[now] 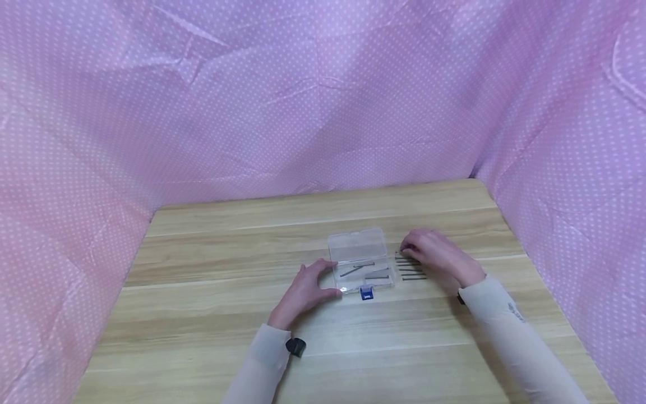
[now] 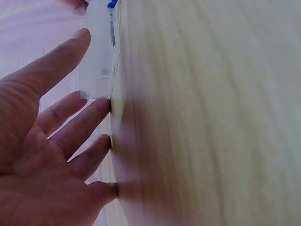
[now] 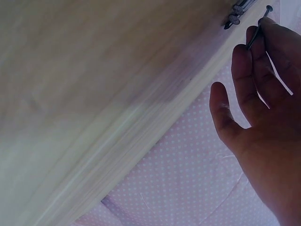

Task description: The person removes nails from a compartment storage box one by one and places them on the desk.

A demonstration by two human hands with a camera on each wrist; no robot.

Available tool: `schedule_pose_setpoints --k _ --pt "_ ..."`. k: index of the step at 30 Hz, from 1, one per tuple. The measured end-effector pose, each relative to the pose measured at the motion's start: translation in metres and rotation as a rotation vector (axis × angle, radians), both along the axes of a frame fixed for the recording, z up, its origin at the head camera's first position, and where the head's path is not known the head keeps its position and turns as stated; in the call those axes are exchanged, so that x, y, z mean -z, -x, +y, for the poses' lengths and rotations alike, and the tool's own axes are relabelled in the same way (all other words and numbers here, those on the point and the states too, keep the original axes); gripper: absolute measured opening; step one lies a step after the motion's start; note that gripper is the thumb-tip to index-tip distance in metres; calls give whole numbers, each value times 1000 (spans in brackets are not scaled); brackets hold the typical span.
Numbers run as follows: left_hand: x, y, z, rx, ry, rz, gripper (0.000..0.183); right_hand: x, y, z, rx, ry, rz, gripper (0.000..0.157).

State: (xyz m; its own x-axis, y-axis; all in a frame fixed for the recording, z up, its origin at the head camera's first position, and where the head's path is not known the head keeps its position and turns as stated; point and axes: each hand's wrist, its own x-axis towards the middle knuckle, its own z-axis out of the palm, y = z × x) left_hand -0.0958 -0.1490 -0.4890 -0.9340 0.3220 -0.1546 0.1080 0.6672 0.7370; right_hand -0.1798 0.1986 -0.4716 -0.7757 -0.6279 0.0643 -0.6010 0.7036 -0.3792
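A clear plastic box lies on the table with its lid folded back and a blue latch at its front. Several metal nails lie loose inside it. My left hand holds the box at its left end, thumb at the front corner and a finger toward the lid side. Right of the box, my right hand pinches one nail between thumb and fingers, its flat head sticking out past them. Just under that hand, a row of nails lies side by side on the wood.
The wood-grain table reaches back to a pink, white-dotted cloth that hangs behind and along both sides. A black strap is around the left wrist.
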Motion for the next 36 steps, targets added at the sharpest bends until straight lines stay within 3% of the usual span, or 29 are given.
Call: schedule_pose_setpoints --k 17,36 --pt "0 1 1 -2 12 -4 71 10 3 0 -36 -18 16 4" --pt "0 1 1 -3 9 -1 71 10 3 0 -31 -19 19 6"
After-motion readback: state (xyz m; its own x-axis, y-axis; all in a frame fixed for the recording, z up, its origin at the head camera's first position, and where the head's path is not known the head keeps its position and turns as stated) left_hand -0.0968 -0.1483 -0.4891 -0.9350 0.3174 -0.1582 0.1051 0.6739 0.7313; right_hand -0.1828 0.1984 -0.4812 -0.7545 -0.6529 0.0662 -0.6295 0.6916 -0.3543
